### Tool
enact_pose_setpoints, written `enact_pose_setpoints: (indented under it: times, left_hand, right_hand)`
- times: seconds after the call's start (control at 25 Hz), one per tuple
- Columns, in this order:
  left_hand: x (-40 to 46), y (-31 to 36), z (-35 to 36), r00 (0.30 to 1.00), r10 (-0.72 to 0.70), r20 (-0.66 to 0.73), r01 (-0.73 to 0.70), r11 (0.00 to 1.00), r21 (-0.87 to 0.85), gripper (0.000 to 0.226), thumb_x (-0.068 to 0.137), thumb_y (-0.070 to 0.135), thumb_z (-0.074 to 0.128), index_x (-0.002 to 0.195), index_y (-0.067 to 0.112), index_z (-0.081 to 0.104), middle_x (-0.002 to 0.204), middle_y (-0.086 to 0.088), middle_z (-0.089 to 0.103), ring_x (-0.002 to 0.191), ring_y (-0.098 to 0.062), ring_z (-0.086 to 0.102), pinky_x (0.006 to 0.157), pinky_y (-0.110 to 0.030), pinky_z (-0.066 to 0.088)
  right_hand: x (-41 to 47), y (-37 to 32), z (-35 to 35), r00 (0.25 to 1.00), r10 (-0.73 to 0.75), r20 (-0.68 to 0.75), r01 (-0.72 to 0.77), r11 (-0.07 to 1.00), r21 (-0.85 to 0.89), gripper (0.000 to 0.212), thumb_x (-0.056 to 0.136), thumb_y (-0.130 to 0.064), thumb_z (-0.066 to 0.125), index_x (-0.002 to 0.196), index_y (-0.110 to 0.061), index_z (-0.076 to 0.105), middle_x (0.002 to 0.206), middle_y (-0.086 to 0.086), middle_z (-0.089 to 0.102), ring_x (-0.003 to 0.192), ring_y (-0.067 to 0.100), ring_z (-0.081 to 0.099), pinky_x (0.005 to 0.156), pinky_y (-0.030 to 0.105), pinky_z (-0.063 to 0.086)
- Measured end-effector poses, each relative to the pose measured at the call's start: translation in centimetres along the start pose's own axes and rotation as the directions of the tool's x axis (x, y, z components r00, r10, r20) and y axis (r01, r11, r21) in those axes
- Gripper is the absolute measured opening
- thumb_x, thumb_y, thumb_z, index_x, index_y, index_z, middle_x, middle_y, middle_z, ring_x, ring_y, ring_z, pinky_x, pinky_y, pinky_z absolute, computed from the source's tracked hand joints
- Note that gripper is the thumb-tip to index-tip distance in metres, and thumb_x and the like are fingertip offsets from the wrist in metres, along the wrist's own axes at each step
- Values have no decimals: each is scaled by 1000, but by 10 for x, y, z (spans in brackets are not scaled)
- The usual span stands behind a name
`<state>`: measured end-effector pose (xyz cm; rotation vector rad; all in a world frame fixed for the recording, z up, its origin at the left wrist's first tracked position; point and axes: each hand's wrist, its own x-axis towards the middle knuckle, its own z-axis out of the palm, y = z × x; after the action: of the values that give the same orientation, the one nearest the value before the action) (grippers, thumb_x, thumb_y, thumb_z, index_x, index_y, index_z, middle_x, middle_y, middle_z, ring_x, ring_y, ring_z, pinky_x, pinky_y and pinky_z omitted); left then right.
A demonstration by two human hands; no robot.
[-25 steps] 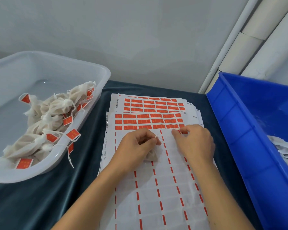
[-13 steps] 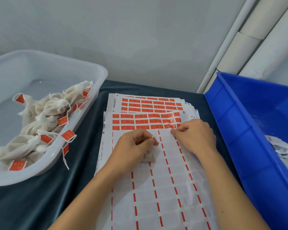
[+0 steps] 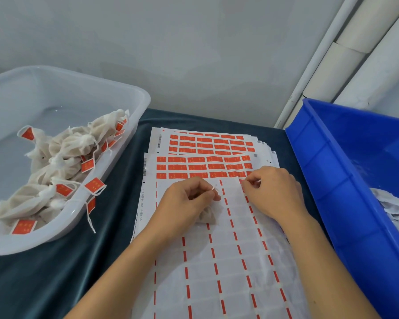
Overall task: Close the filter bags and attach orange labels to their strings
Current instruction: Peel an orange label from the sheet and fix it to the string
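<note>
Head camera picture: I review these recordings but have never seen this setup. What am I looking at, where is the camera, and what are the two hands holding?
There is no machine here. The camera sits on a person's head and looks down at their bare hands over a dark cloth-covered table. The left hand holds a small filter bag and pinches its white string. The right hand picks at the orange labels at the edge of the label sheet. The white tub on the left holds finished, labelled bags. The blue bin on the right holds white bags; whether they are labelled cannot be told.
</note>
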<state>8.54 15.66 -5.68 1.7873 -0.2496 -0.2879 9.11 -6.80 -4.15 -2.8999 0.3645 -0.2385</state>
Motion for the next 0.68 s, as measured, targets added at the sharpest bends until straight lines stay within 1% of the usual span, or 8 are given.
enact_pose_setpoints:
  times: [0.08,0.16,0.24,0.36,0.48,0.56,0.6,0.68]
  left_hand:
    - [0,0,0,1000,0,-3,0,1000,2,19,103,24,64,91,33,76,96,25,76,94,4,69,67,-2,49]
    - [0,0,0,1000,-3,-4,3,1000,6,19,103,25,64,90,33,76,95,26,76,94,6,68,67,-1,48]
    - [-1,0,0,1000,-7,-3,7,1000,8,19,103,25,64,90,34,75,94,27,75,94,7,68,66,-1,48]
    - [-1,0,0,1000,-1,-4,1,1000,4,19,103,24,64,91,33,75,94,27,76,93,7,67,66,0,47]
    - [-1,1,0,1000,-2,-5,2,1000,5,19,103,24,64,91,33,75,94,26,76,92,6,68,66,-1,48]
    - [-1,0,0,1000,-9,-4,10,1000,8,18,103,25,64,91,33,75,95,26,76,93,6,68,66,-3,49]
    - [-1,0,0,1000,-13,-5,13,1000,11,18,103,26,64,92,33,75,95,27,75,93,6,67,66,-5,50]
    - [-1,0,0,1000,-19,-5,19,1000,16,17,103,27,64,92,34,75,95,27,75,93,6,68,68,-7,50]
  right_hand:
    - [-1,-2,0,1000,-13,-18,13,999,-44,28,92,-62,65,100,-37,76,100,-20,73,64,4,53,58,16,33]
    - [-1,-4,1,1000,-9,-28,8,998,-63,31,92,-62,65,105,-37,78,103,-18,75,63,3,51,55,15,28]
    - [1,-5,1,1000,1,-21,-2,998,-61,29,93,-60,65,102,-36,78,98,-17,75,61,3,53,53,14,28]
    - [1,-7,-2,1000,-25,-2,25,996,-89,24,95,-55,64,94,-34,77,85,-19,69,61,6,57,53,14,32]
    - [0,-10,-2,999,-52,12,53,992,-119,21,96,-53,63,91,-34,73,84,-17,69,61,7,58,53,13,33]
    - [-2,-11,2,1000,-27,-13,26,994,-106,22,95,-55,64,93,-35,74,92,-14,74,64,7,59,55,13,35]
    - [-5,-11,5,999,0,-49,-4,996,-88,26,93,-58,64,99,-35,75,99,-12,75,70,8,62,59,14,41]
    - [-11,-13,14,987,76,-139,-81,996,-32,42,89,-63,66,116,-33,76,115,-9,73,87,11,65,72,24,52]
